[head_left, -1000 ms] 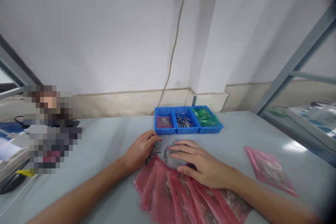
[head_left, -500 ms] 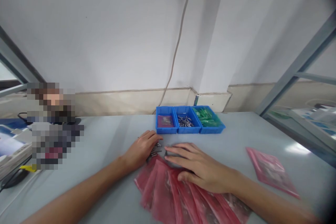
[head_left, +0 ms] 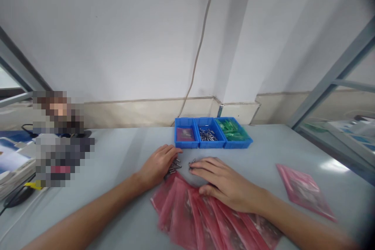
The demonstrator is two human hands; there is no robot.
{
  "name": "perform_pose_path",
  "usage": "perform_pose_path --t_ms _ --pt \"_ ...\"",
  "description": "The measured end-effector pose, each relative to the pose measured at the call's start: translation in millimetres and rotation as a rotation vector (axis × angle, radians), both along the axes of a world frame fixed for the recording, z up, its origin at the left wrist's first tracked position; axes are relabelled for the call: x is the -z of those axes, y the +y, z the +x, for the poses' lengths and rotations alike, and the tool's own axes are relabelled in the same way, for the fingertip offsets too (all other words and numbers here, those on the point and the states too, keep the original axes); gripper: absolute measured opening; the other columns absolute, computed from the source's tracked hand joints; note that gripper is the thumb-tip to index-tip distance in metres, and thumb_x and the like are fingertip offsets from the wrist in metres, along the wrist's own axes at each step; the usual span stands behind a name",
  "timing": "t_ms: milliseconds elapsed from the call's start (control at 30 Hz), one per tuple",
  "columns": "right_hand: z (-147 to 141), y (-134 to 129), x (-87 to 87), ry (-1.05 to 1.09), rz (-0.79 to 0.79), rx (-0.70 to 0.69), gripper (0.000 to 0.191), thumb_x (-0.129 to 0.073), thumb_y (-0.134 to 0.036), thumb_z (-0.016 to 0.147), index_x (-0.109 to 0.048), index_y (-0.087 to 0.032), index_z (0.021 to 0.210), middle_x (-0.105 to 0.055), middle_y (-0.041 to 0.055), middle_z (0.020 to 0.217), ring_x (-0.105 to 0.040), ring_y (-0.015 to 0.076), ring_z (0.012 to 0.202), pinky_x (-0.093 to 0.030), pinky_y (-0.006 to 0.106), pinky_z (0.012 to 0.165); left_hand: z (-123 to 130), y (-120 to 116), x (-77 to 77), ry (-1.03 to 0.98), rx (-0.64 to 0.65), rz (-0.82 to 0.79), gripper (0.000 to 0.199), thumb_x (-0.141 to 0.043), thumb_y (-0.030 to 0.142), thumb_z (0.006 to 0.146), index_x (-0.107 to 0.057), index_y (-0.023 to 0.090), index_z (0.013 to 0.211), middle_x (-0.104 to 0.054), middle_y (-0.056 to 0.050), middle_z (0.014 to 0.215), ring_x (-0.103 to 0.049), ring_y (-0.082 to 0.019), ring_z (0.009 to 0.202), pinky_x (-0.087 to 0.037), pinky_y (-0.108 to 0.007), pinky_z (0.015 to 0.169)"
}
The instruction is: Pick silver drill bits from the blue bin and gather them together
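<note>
My left hand [head_left: 158, 165] rests on the table, cupped along the left side of a small pile of metal screws [head_left: 174, 167]. Its fingers are bent loosely, and part of the pile is hidden under it. Opposite, my right hand [head_left: 224, 181] lies palm down with its fingers spread. Its fingertips touch a few loose screws [head_left: 192, 161]. Several pink plastic bags [head_left: 183, 215] are fanned out, overlapping, below the hands; my right wrist and thumb cover part of them.
Three blue bins stand behind the hands: one with a pink bag [head_left: 185, 134], one with screws [head_left: 208, 135], one with green packets [head_left: 233, 130]. A filled pink bag [head_left: 304, 189] lies at the right. Cables and a blurred person [head_left: 60, 136] are at the left.
My right fingertips have shifted slightly right, and loose screws now show more clearly at them. My left hand stays beside the pile. The view has moved slightly.
</note>
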State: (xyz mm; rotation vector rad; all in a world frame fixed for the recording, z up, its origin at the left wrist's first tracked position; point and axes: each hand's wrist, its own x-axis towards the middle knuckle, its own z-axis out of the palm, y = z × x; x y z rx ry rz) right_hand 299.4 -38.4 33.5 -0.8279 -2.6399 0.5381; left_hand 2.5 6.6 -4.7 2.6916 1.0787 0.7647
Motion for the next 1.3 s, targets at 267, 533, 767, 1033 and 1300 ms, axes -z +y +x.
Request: perform_pose_path --t_ms 267,533,767,1033,1300 --pt "1.7 3.1 4.6 0.027 0.076 0.074 0.034 -0.054 -0.04 0.111 -0.067 -0.029 0.14 -0.067 0.0072 0.144 -0.059 0.029 0.131 -0.043 0.049 0.116 -0.4 -3.1 -2.3 0.062 -0.034 0.055 0.031 -0.033 0.018 0.114 -0.058 0.02 0.132 -0.07 -0.009 0.112 -0.062 -0.025 0.099 -0.047 -0.041 0.089" --pt "2.1 6.4 9.0 0.053 0.123 0.124 0.025 -0.056 -0.034 0.11 -0.072 -0.028 0.129 -0.072 0.007 0.134 -0.065 0.0279 0.123 -0.047 0.049 0.112 3.7 -4.7 -6.8 0.075 -0.087 0.103 0.026 -0.039 0.024 0.114 -0.063 0.02 0.125 -0.072 -0.007 0.108 -0.061 -0.026 0.1 -0.046 -0.041 0.09" --pt "4.0 9.1 13.4 0.055 0.155 0.109 0.021 -0.057 -0.029 0.11 -0.07 -0.024 0.126 -0.07 0.0078 0.134 -0.064 0.0261 0.124 -0.047 0.048 0.114 5.1 -6.2 -9.3 0.071 -0.108 0.137 0.024 -0.043 0.026 0.114 -0.066 0.02 0.119 -0.072 -0.006 0.105 -0.059 -0.025 0.098 -0.044 -0.041 0.091" --pt "3.5 11.4 12.8 0.05 0.111 0.123 0.028 -0.059 -0.031 0.109 -0.065 -0.027 0.137 -0.066 0.0068 0.143 -0.056 0.0274 0.135 -0.048 0.046 0.114 4.1 -7.5 -8.9 0.133 -0.149 0.182 0.022 -0.045 0.025 0.113 -0.067 0.02 0.11 -0.07 -0.007 0.105 -0.059 -0.025 0.098 -0.042 -0.04 0.089" --pt "6.2 14.7 21.8 0.078 0.146 0.111 0.022 -0.052 -0.024 0.112 -0.068 -0.025 0.127 -0.074 0.0058 0.125 -0.066 0.0255 0.118 -0.048 0.047 0.111 5.5 -5.7 -7.1 0.15 -0.189 0.178 0.026 -0.046 0.029 0.113 -0.064 0.019 0.097 -0.067 -0.005 0.097 -0.061 -0.023 0.089 -0.041 -0.038 0.083"
